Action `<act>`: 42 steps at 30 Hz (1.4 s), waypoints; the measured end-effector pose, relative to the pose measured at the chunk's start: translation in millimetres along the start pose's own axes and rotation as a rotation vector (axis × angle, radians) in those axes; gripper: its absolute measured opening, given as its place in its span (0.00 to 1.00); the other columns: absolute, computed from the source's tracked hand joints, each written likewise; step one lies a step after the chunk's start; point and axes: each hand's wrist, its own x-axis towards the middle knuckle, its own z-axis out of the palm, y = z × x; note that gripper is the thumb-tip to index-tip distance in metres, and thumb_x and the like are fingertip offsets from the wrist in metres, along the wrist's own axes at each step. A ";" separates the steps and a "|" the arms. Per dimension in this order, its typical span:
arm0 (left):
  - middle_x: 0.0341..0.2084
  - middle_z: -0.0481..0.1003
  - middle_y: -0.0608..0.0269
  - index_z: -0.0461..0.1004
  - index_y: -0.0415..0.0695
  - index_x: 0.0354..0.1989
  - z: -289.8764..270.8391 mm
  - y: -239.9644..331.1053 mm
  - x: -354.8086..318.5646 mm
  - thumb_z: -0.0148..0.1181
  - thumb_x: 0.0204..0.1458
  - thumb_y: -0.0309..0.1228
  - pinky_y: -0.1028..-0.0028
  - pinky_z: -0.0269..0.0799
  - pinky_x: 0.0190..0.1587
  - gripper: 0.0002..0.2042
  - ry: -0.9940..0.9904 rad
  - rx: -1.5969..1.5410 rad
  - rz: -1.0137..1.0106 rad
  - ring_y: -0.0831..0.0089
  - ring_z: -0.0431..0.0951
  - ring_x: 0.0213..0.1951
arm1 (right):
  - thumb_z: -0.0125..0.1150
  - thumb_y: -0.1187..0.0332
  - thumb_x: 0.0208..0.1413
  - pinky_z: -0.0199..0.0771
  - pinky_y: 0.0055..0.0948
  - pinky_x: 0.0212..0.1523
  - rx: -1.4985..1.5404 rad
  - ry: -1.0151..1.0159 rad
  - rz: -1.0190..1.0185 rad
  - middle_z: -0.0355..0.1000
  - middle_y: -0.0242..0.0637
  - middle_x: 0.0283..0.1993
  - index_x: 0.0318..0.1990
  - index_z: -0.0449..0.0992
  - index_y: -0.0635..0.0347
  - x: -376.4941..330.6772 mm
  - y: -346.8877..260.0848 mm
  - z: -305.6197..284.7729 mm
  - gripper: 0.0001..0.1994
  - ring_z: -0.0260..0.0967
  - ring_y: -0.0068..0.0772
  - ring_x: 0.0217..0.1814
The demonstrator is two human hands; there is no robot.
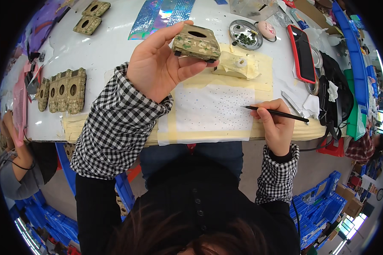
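Note:
Raised over the table, my left hand (157, 63) grips a camouflage-patterned boxy housing (196, 42) with a dark oval opening in its top face. Fingers and thumb close around its left and lower edges. My right hand (276, 123) pinches a pair of black tweezers (281, 113), whose tips point left over a white sheet (208, 110). Many tiny dark specks dot that sheet, too small to name. Just beyond it stands a block wrapped in yellowish tape (238, 66), with a small white ring-shaped piece on top.
Several similar camouflage housings (75, 91) stand at left, others (89, 21) at far left. A round metal dish (246, 35) holds small dark green bits. At right lie a red-cased phone (302, 53), silver tweezers (294, 104) and a black bag (338, 80). Another person's arm (19, 148) shows at left.

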 end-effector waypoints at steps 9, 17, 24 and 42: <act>0.55 0.59 0.28 0.57 0.37 0.60 0.6 -0.7 0.2 0.37 0.62 0.38 0.73 0.81 0.42 0.22 0.002 -0.004 0.002 0.51 0.75 0.48 | 0.57 0.76 0.57 0.71 0.18 0.39 -0.005 0.007 -0.001 0.74 0.38 0.34 0.35 0.69 0.69 0.1 1.8 -0.4 0.05 0.71 0.20 0.36; 0.55 0.59 0.28 0.56 0.37 0.60 0.8 0.2 -0.2 0.36 0.62 0.38 0.73 0.81 0.42 0.22 -0.015 0.003 -0.005 0.51 0.75 0.48 | 0.57 0.76 0.57 0.72 0.18 0.39 0.006 0.018 0.010 0.73 0.37 0.33 0.35 0.70 0.69 -0.5 0.8 0.2 0.05 0.71 0.21 0.36; 0.55 0.58 0.28 0.55 0.37 0.61 0.5 0.4 -0.2 0.36 0.62 0.38 0.72 0.81 0.42 0.22 -0.018 -0.007 -0.007 0.49 0.74 0.48 | 0.57 0.75 0.57 0.72 0.18 0.39 0.007 0.031 0.005 0.73 0.37 0.32 0.35 0.70 0.69 -0.7 0.1 0.0 0.05 0.72 0.21 0.35; 0.52 0.66 0.34 0.57 0.42 0.59 10.3 1.8 -2.6 0.40 0.62 0.38 0.72 0.81 0.39 0.20 0.072 -0.023 -0.044 0.52 0.77 0.44 | 0.58 0.76 0.56 0.74 0.21 0.36 0.093 -0.059 -0.472 0.73 0.41 0.32 0.36 0.69 0.69 63.2 -85.0 33.7 0.05 0.73 0.25 0.32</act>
